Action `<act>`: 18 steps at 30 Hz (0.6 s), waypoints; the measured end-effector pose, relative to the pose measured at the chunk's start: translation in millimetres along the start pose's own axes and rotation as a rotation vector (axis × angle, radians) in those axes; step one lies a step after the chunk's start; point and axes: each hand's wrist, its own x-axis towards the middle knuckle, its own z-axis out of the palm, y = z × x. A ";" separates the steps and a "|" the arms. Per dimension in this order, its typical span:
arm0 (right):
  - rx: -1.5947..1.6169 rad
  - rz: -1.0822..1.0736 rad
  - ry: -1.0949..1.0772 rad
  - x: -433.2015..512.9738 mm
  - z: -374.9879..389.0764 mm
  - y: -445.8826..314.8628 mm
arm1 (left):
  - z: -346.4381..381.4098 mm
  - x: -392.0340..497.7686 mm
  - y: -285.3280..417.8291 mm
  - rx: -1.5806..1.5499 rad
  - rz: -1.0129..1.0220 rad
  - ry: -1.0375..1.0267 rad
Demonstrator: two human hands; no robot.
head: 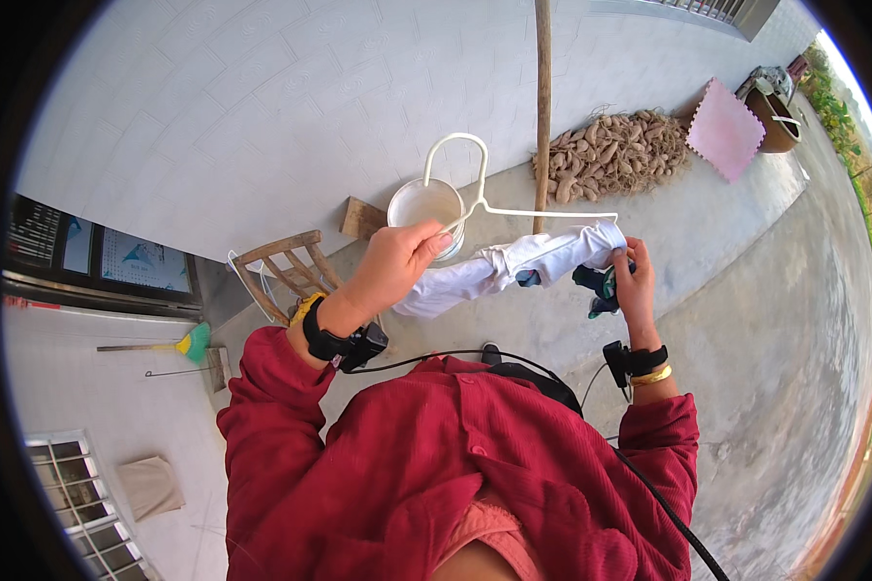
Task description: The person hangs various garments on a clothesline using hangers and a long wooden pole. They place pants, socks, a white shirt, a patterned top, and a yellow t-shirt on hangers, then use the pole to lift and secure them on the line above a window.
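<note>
A cream-coloured clothes hanger (545, 213) is held up in front of me, its hook towards the wall. My left hand (405, 254) pinches the hanger's left arm between thumb and fingers. Below the hanger stretches a bunched white garment (509, 263), its right end close to the hanger's right tip. My right hand (634, 276) grips that end of the white garment. Dark green and blue patterned cloth (602, 285) hangs beside the right fingers, and a small patch of blue cloth shows under the white fabric.
A white bucket (426, 205) stands behind the hanger, near a wooden chair (283, 265) at left. An upright wooden pole (543, 102) rises before the wall. Sweet potatoes (614, 154), a pink foam mat (727, 131) and a brown pot (774, 122) lie along the wall.
</note>
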 end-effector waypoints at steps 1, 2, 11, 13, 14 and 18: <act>-0.084 -0.018 -0.042 -1.7 -0.5 -1.3 | -0.2 0.5 1.5 0.011 0.029 0.002; -0.169 -0.038 -0.079 -3.4 -2.3 -4.2 | -0.5 1.1 2.4 0.025 0.047 -0.005; -0.200 -0.437 -0.219 5.0 -15.6 -146.6 | -7.6 21.7 24.5 0.137 0.190 -0.134; -0.159 -0.552 -0.399 9.2 -11.0 -179.3 | -8.2 27.3 30.5 0.171 0.249 -0.151; -0.175 -0.487 -0.492 12.2 -6.5 -191.5 | -8.5 30.0 33.2 0.194 0.287 -0.159; -0.241 -0.412 -0.734 28.8 0.1 -217.6 | -14.5 39.0 38.2 0.203 0.251 -0.217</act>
